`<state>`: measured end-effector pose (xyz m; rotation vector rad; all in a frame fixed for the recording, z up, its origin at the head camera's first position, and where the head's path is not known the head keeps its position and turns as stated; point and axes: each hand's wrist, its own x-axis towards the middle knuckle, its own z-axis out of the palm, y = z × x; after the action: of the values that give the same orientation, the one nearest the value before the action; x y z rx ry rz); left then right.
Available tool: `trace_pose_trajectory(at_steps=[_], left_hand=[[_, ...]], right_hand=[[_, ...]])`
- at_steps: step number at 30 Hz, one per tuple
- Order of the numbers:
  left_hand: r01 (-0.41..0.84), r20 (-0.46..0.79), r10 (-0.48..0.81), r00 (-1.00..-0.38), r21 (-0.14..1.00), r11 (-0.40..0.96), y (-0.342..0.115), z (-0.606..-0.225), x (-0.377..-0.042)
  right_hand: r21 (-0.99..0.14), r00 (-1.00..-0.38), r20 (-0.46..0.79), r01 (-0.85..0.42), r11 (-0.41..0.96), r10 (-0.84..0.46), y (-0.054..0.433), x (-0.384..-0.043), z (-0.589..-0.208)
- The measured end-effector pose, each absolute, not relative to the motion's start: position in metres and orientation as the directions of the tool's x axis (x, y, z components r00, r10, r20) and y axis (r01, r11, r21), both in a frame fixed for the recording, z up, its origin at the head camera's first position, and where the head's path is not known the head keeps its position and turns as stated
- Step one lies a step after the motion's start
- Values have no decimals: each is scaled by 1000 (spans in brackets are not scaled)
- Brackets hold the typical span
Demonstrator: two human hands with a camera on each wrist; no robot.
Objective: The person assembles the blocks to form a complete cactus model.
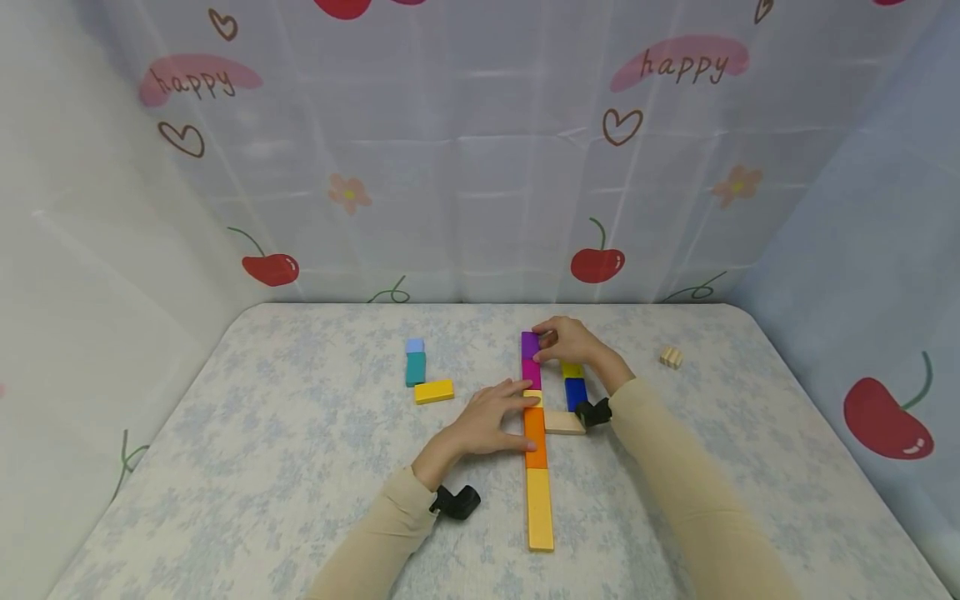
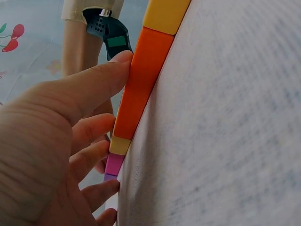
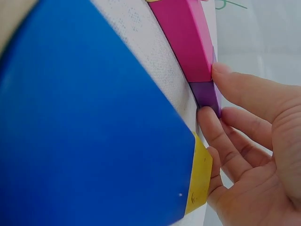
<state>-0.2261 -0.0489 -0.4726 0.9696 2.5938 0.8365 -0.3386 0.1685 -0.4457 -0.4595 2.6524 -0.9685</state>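
A straight row of toy blocks runs away from the person. From near to far it has a long yellow block (image 1: 539, 508), an orange block (image 1: 536, 437), a small pale yellow block (image 1: 532, 399), a magenta block (image 1: 531, 374) and a purple block (image 1: 529, 344). My left hand (image 1: 486, 421) lies along the row's left side, its thumb on the orange block and fingertips by the pale yellow and magenta ones. At the far end, my right hand (image 1: 572, 340) pinches the purple block, thumb near its joint with the magenta block (image 3: 186, 40).
Right of the row, a plain wooden block (image 1: 564, 423), a blue block (image 1: 575, 393) and a yellow-green block (image 1: 572, 370) form a branch. To the left lie light blue (image 1: 415, 345), teal (image 1: 416, 369) and yellow (image 1: 434, 392) blocks. Small wooden pieces (image 1: 671, 357) sit far right.
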Motion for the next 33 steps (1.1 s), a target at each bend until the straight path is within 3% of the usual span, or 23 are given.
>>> trace_pose_trajectory(at_steps=[18,25,33], left_hand=[[516,-27,662,-749,601,610,-48,-475,-224],[512,-42,654,-756,584,630,-47,-474,-225],[512,-41,652,-757,583,630,-48,-474,-226]], right_hand=[[-619,-900,-185,-205,758,-394,169,-332,-439],[-631,-910,-57,-285,721,-410,187,-321,-427],[-646,-941,121,-317,695,-317,218,-295,-428]])
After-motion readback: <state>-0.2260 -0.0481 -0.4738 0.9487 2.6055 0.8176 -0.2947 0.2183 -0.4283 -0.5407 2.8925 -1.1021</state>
